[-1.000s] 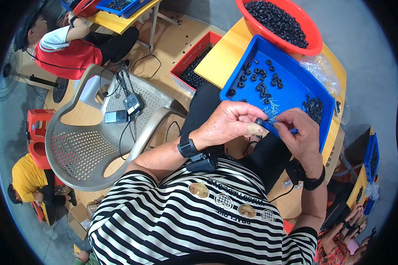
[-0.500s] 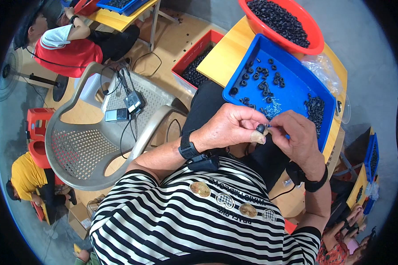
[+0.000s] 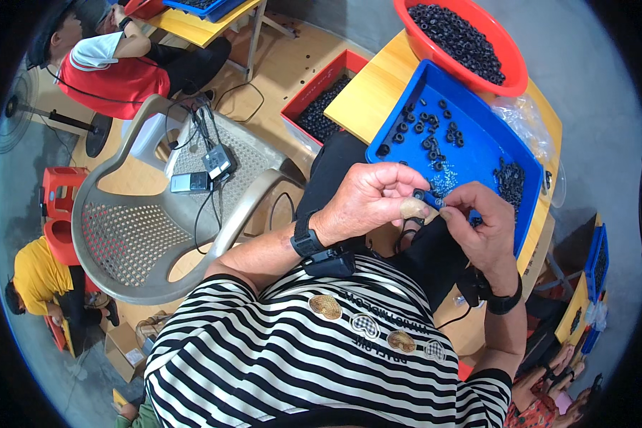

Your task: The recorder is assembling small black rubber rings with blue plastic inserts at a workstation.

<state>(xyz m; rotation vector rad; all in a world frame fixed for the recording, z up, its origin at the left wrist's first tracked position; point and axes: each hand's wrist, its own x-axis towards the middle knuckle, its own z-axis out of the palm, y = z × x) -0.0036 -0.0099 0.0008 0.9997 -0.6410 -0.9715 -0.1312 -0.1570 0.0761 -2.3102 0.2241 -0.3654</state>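
Over the near edge of a blue tray (image 3: 473,127), my two hands meet. My left hand (image 3: 374,198) is closed, pinching a small black knob-like part (image 3: 419,193) between thumb and fingers; its thumb is wrapped in a tan covering. Close beside it, my right hand (image 3: 483,222) has thumb and forefinger pressed together at the part, and whatever tiny piece they hold is too small to make out. In the tray lie loose black ring-shaped parts (image 3: 433,144), a scatter of tiny pale pieces (image 3: 444,180) and a heap of small dark pieces (image 3: 510,182).
A red basin (image 3: 515,80) full of black parts stands beyond the tray on a yellow table (image 3: 369,84). Crumpled clear plastic (image 3: 526,127) lies at its right. A red box (image 3: 290,112) of black parts and a grey chair (image 3: 132,253) are left. Other people sit around.
The black part has turned in my left fingers and moved slightly up. My right fingertips have shifted a little right. The view has shifted slightly.
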